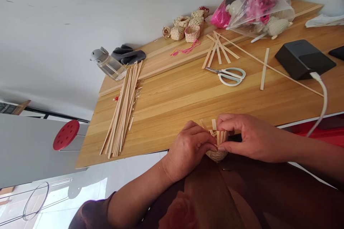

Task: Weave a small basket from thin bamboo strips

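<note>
Between my hands, at the table's front edge, is a small woven basket (217, 156) with pale flat strips standing up from its rim. My left hand (192, 145) pinches the near left side of the rim. My right hand (239, 134) is closed around the right side, thumb in front and fingers behind the upright strips (221, 136). The fingertips of both hands almost meet at the front of the rim. Part of the basket's inside and its far side are hidden by my fingers.
White-handled scissors (231, 77) lie by several short strips (219, 49). A bundle of long strips (122, 111) rests at left near a water bottle (109, 63). Small woven baskets (177, 33), a plastic bag (260, 5) and a black box (303, 59) stand farther back.
</note>
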`<move>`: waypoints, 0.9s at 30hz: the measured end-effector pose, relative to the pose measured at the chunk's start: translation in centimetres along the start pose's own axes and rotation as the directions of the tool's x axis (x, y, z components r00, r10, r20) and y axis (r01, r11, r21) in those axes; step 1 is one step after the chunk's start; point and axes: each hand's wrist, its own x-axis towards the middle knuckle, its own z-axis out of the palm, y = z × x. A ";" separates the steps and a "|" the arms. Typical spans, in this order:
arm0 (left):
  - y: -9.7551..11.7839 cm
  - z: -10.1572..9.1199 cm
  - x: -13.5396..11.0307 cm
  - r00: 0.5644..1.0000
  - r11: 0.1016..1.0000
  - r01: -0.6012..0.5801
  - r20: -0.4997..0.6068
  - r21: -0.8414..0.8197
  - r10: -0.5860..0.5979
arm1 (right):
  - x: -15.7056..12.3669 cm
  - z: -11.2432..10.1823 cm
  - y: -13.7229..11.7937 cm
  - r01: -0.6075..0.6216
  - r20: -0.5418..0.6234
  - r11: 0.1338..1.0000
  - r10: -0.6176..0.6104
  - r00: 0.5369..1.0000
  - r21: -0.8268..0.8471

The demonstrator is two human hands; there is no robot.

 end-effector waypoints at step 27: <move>1.2 -1.2 0.6 0.960 0.959 0.280 0.002 -0.030 -0.281 | 1.6 -1.5 1.5 -0.065 0.101 0.959 0.038 0.994 0.277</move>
